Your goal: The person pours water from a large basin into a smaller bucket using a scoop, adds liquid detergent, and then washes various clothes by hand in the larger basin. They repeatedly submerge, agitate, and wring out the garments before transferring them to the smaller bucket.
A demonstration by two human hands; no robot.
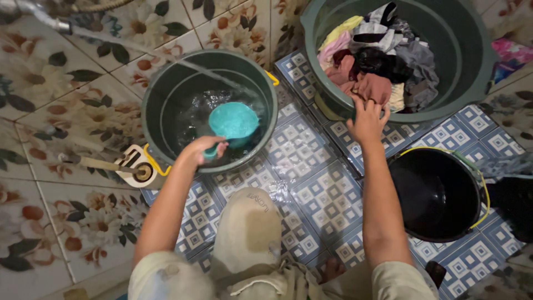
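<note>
Dipper (233,121) in left grip (204,149) — bucket rim (149,130) close

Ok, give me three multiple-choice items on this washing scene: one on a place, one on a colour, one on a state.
1. Where does the right hand rest?
A. on the clothes at the rim of the large green tub
B. inside the black bucket
C. on the floor tiles

2. What colour is the dipper held by the left hand?
A. red
B. turquoise
C. yellow

3. What is the state of the green bucket with the dipper?
A. dry and bare
B. packed with clothes
C. holding water, with a stream pouring in

Answers: 1 A, the fingers grip a brownish garment at the rim. 2 B, its scoop shows blue-green. 3 C, the water glints and a stream arcs in from the upper left.
</note>
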